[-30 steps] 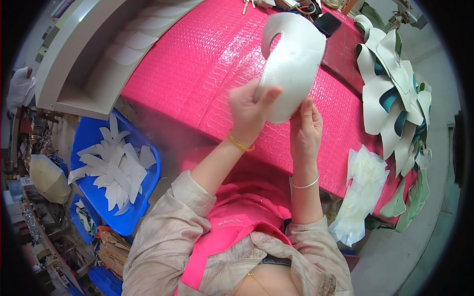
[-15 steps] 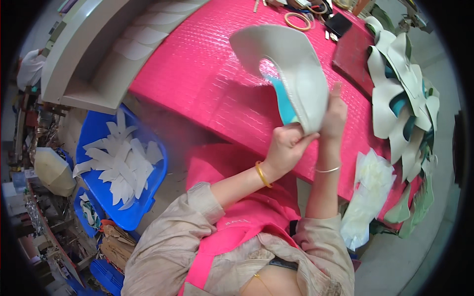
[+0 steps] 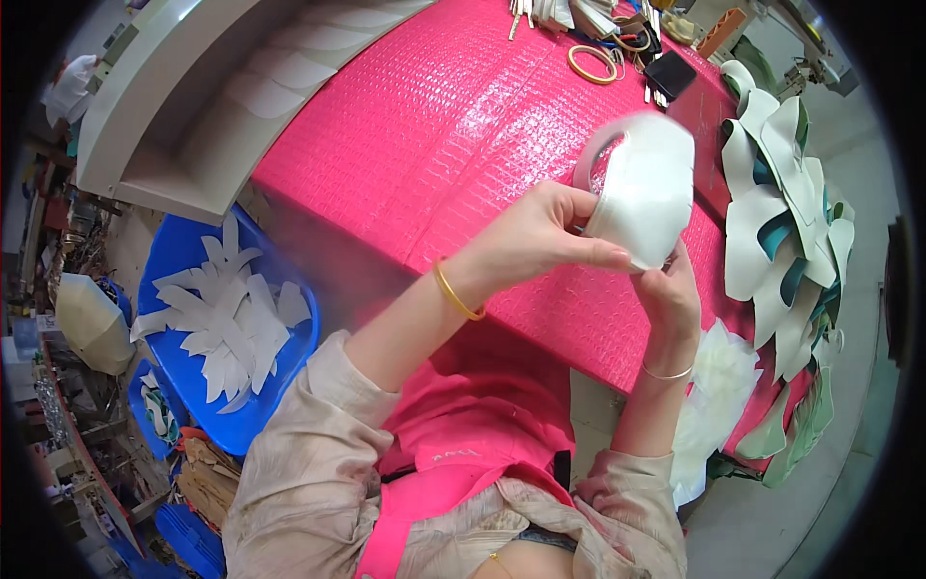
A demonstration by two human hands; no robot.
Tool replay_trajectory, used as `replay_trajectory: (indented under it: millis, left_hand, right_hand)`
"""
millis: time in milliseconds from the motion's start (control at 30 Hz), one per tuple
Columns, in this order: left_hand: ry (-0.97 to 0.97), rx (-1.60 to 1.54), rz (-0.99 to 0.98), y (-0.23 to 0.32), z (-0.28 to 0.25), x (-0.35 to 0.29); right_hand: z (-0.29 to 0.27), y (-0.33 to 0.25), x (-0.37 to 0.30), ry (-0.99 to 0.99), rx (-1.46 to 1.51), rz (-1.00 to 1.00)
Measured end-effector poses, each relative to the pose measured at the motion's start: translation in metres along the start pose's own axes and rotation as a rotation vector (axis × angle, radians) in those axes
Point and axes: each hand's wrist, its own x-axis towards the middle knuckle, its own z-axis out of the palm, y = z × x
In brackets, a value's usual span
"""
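Above the pink-covered table point(image 3: 405, 135) I hold up a white shoe upper point(image 3: 653, 188), curled round into a loop. My left hand point(image 3: 552, 232) grips its left lower edge, the fingers reaching inside the curve and the thumb along the bottom. At the lower right corner my right hand point(image 3: 670, 294) pinches the edge between thumb and fingers; part of those fingers is hidden behind the upper. More white uppers with teal linings point(image 3: 767, 198) lie piled along the table's right side.
A blue bin point(image 3: 307, 362) of white cut pieces point(image 3: 236, 328) stands left of the table. A grey curved shelf unit point(image 3: 154, 106) holds flat white pieces. Tape rolls point(image 3: 591, 65), a black box point(image 3: 670, 74) and a dark red board point(image 3: 696, 159) lie at the far right.
The upper, spread out before, is now curled into a loop and farther right. My left hand has moved up and right along its edge; my right hand has shifted lower and turned.
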Motion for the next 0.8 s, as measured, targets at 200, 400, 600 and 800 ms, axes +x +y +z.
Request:
replay_trajectory:
  millis: [200,400,600,800]
  left_hand:
    - [0.086,0.844,0.196,0.018,-0.017,0.008]
    - [0.457,1.172,0.307,-0.018,-0.031,0.014]
    - [0.691,1.042,0.174,-0.014,-0.02,-0.019]
    - [0.701,0.831,0.03,-0.031,-0.082,-0.006]
  right_hand:
    - [0.023,-0.014,0.037,0.18,-0.45,0.123]
    - [0.029,0.026,0.058,0.291,-0.58,0.092]
    - [0.057,0.031,0.063,0.215,-0.863,-0.028]
    - [0.092,0.044,0.053,-0.318,-1.157,-0.068]
